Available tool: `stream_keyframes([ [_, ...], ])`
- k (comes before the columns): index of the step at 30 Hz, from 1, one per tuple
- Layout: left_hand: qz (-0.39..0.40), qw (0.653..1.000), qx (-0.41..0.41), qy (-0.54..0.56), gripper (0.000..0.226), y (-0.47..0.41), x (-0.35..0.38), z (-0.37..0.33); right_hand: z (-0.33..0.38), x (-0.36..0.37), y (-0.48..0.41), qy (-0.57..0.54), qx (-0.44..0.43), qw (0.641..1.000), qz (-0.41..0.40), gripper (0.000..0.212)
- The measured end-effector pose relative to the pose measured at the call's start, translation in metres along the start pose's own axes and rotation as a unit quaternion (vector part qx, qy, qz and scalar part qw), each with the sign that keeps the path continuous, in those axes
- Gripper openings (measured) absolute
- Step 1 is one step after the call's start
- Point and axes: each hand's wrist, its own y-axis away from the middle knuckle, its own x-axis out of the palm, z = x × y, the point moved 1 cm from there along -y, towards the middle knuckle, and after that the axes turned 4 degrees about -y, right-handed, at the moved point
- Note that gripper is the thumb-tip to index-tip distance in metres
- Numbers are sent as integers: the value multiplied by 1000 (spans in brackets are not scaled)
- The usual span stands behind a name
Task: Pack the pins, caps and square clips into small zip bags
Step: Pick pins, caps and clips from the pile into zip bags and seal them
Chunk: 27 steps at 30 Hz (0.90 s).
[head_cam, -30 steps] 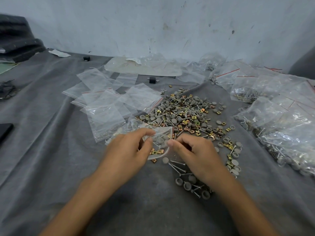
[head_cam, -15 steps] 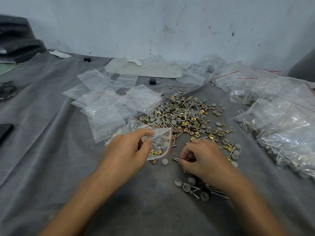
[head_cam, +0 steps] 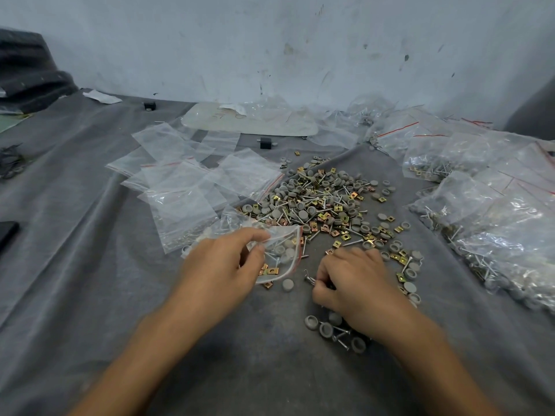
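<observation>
A heap of grey caps, metal pins and gold square clips (head_cam: 326,202) lies on the grey cloth in the middle. My left hand (head_cam: 222,268) pinches the open mouth of a small zip bag (head_cam: 285,253) with a red seal line; caps and clips lie inside it. Just right of the bag, my right hand (head_cam: 354,283) is curled on the cloth and grips several pins (head_cam: 310,279), whose tips stick out to the left. One loose cap (head_cam: 288,285) lies between the hands. A small cluster of caps and pins (head_cam: 336,331) sits under my right wrist.
Empty zip bags (head_cam: 186,187) are spread out at the left of the heap. Filled bags (head_cam: 492,211) pile up along the right side. A black phone-like slab (head_cam: 7,235) lies at the left edge, a white wall stands behind, and small black blocks (head_cam: 265,143) sit further back.
My right hand has drawn back from the bag's mouth down to the cloth and closed on several pins. The left hand still holds the bag open in the same place.
</observation>
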Motion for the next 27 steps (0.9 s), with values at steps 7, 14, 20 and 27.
stream_keyframes([
  [7, 1, 1000, 1, 0, 23, 0, -1, -1, -1, 0, 0, -39, -2, 999, -33, 11],
  [14, -3, 1000, 0, 0, 22, 0, 0, 1, 2, 3, -1, -352, -4, 931, -102, 11],
  [20, -5, 1000, 8, -2, 22, 0, 1, 1, 18, 10, -3, -419, -6, 904, -83, 8],
  [27, -5, 1000, 8, 0, 22, 0, 2, 0, 25, 6, -3, -524, 29, 846, -96, 6],
])
